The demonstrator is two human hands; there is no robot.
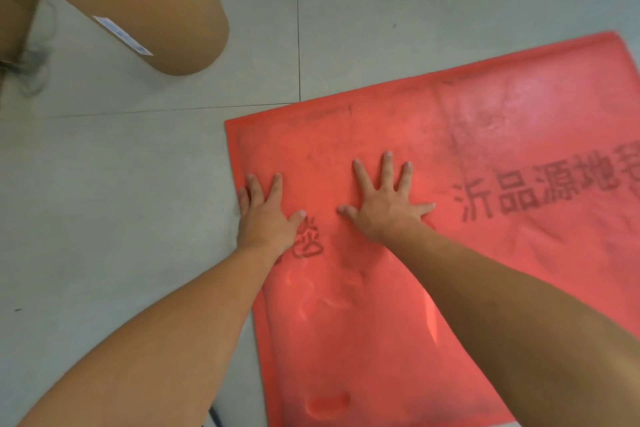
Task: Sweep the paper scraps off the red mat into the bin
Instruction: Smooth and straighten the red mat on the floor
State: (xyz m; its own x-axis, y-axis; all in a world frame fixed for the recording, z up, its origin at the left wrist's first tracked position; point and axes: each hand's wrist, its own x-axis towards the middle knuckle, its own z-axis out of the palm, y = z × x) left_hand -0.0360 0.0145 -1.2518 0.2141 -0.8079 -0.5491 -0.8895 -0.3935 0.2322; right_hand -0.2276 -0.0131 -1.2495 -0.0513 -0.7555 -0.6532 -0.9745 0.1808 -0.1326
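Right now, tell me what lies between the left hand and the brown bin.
Head view: a strip of red mat, then bare grey floor tiles crossed by a grout line, between left hand and brown bin. No scraps there.

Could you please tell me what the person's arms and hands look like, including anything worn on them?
The left forearm and right forearm are bare, with no sleeve in view. The left hand and right hand wear no gloves, and no watch, bracelet or ring shows on either.
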